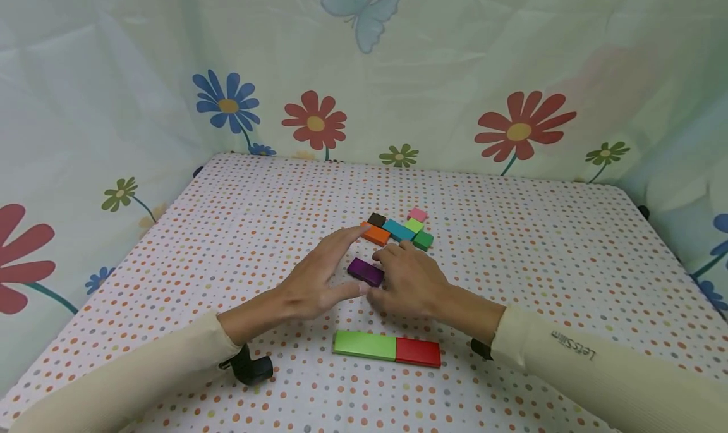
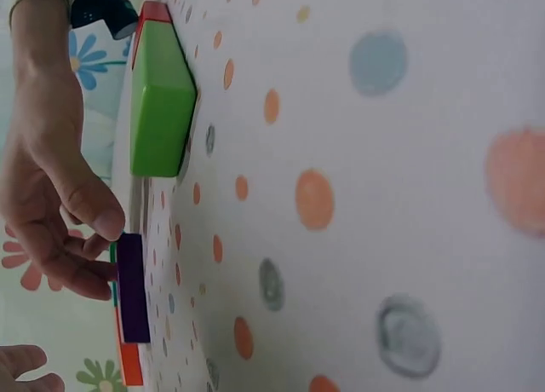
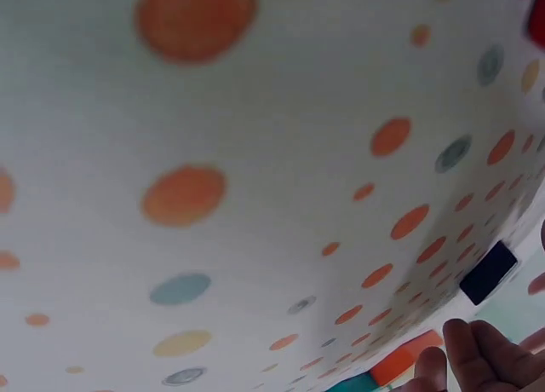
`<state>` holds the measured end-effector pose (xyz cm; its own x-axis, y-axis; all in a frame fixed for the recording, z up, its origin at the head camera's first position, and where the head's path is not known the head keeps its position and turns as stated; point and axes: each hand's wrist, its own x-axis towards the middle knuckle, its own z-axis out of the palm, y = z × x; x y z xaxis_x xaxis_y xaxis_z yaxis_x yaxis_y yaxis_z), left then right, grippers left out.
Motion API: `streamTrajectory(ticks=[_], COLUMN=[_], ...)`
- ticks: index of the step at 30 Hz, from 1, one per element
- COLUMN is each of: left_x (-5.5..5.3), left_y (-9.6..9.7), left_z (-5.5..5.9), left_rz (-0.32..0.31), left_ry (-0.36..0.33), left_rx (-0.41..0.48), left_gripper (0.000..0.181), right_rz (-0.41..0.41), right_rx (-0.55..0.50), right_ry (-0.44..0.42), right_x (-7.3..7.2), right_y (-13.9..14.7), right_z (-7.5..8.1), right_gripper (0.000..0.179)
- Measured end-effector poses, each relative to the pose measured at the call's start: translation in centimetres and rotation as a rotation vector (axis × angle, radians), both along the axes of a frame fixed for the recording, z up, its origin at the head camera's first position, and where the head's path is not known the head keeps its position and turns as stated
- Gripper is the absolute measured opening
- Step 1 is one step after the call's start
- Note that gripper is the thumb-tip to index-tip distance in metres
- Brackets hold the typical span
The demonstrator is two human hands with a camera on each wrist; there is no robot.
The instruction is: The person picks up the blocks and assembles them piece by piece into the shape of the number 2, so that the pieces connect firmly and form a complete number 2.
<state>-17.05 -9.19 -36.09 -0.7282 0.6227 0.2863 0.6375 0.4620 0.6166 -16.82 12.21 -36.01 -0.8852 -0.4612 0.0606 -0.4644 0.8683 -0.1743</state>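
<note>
A purple block (image 1: 366,272) lies flat on the dotted cloth between the two hands. Left of it, the left hand (image 1: 315,278) has its thumb and fingers spread apart, the fingers reaching forward toward an orange block (image 1: 376,234). Its thumb tip is by the purple block's near right corner. The right hand (image 1: 412,281) is at that block's right end, palm down with loosely bent fingers; in the left wrist view its thumb tip is close to the end of the block. Whether it touches cannot be told. Nearer the person, a long light green block (image 1: 364,346) lies end to end with a red block (image 1: 418,351).
Beyond the hands, a blue block (image 1: 399,230) lies among the orange, a dark brown block (image 1: 376,220), a small lime block (image 1: 414,225), a green block (image 1: 423,240) and a pink block (image 1: 418,214). A flowered curtain (image 1: 443,66) hangs behind the table.
</note>
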Motion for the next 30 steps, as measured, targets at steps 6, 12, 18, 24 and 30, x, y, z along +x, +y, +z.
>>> streamTrajectory(ticks=[6,12,18,24,30], left_x=[-0.7,-1.5,-2.1,-2.1,-1.7], left_y=[-0.1,-0.3,-0.6,-0.8,-1.2], left_z=[0.3,0.4,0.3,0.3,0.1], left_rz=[0.003,0.015,0.030,0.033,0.032], left_ry=[-0.017,-0.016,-0.032,-0.040,-0.052], left_rx=[0.011,0.011,0.026,0.024,0.011], left_gripper=[0.081,0.083,0.083,0.083,0.084], right_rz=[-0.038,-0.043,-0.017,-0.033,-0.036], right_rx=[0.020,-0.014,-0.048,-0.059,-0.081], right_ry=[-0.045,-0.088,-0.096,-0.102,-0.112], right_x=[-0.7,-1.0,-1.3,-1.4,-1.2], right_y=[-0.2,-0.3,-0.3,-0.3,-0.1], right_z=[-0.1,-0.2,-0.3,-0.3,-0.2], right_gripper=[0.055,0.045,0.033,0.029,0.034])
